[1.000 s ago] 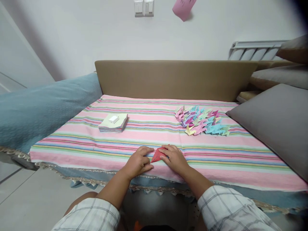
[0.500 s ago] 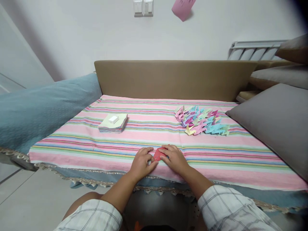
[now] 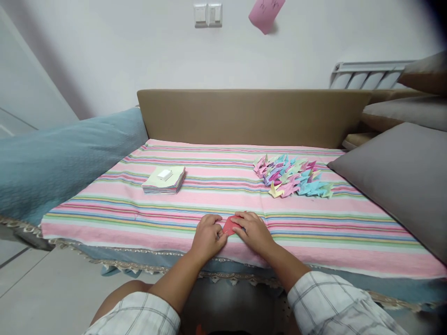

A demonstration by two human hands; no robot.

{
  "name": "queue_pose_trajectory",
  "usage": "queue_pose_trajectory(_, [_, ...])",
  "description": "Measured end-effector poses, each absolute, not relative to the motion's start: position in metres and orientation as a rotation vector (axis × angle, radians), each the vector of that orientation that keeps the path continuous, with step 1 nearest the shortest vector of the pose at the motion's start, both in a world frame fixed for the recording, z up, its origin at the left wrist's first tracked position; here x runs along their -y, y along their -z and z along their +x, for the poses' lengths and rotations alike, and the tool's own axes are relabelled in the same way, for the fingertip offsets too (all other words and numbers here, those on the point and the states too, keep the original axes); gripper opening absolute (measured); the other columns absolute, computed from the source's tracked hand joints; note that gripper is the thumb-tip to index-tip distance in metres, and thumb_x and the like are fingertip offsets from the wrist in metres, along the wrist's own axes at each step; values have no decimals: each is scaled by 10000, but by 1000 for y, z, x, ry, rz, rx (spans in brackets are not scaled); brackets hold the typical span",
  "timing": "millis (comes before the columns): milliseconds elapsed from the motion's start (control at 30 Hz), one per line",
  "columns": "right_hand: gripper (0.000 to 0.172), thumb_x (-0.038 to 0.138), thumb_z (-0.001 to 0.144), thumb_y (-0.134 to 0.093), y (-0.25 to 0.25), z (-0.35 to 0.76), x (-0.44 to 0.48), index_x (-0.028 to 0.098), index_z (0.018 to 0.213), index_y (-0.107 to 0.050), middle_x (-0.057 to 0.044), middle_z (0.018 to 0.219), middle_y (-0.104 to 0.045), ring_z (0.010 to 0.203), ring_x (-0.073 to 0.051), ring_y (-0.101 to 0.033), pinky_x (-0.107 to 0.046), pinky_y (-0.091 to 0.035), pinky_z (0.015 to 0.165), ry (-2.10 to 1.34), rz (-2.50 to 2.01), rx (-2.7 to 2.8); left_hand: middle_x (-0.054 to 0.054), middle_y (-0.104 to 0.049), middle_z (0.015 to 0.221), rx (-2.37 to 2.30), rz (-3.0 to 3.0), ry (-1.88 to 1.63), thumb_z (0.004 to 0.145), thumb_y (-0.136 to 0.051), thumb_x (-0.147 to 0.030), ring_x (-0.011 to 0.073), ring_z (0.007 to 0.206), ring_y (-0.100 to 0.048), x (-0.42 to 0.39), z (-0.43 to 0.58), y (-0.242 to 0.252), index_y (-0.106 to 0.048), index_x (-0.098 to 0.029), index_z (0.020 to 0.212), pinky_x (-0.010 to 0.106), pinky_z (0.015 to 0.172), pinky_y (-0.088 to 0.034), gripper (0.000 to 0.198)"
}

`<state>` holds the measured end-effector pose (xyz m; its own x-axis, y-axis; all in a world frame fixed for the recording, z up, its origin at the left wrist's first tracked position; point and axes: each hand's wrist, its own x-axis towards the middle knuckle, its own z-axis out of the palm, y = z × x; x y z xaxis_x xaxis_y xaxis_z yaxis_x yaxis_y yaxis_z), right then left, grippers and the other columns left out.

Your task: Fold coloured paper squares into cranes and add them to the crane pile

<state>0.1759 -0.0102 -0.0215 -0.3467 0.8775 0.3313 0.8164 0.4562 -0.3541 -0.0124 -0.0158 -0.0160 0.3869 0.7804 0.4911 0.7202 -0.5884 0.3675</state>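
A small folded piece of red paper (image 3: pixel 229 225) lies on the striped cloth near the front edge of the seat. At its left corner, my left hand (image 3: pixel 208 234) has thumb and forefinger pinched together on the paper. My right hand (image 3: pixel 254 231) covers the right part of the sheet, its fingertips and thumb pressing it against the cloth. Part of the paper is hidden under those fingers. Beyond my right hand sit several folded paper cranes (image 3: pixel 291 177) in pink, blue, purple, green and yellow.
A stack of square coloured paper (image 3: pixel 164 182) stands at the left, with a small white block (image 3: pixel 165 174) on top. The striped cloth (image 3: pixel 216 186) covers the seat. A grey cushion (image 3: pixel 401 172) leans at the right, and a brown backrest (image 3: pixel 251 116) closes off the rear.
My left thumb and fingers have closed slightly more at the paper's left corner. My right hand stays almost still, and the view has tilted up a little.
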Motion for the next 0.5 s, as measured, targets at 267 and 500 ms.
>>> queue_pose_trajectory(267, [299,345,840,-539,18,175,12,293,1122,-625,-33,1205,-581,1073,-230,-480,-393,-385,920,-233,-1434,2208,43,-612,809,-1407,2436,-998,659,-669,-217,227,902,-557,16,-15,13,-539,-188,643,383,778,-446,134])
queue_pose_trajectory(500, [294,341,829,-559,19,174,11,292,1111,-630,-24,1203,-581,1080,-227,-472,-379,-380,925,-236,-1446,2198,80,-591,1122,-1367,2466,-974,698,-662,-194,262,1062,-516,20,-23,15,-695,-256,885,448,890,-430,200])
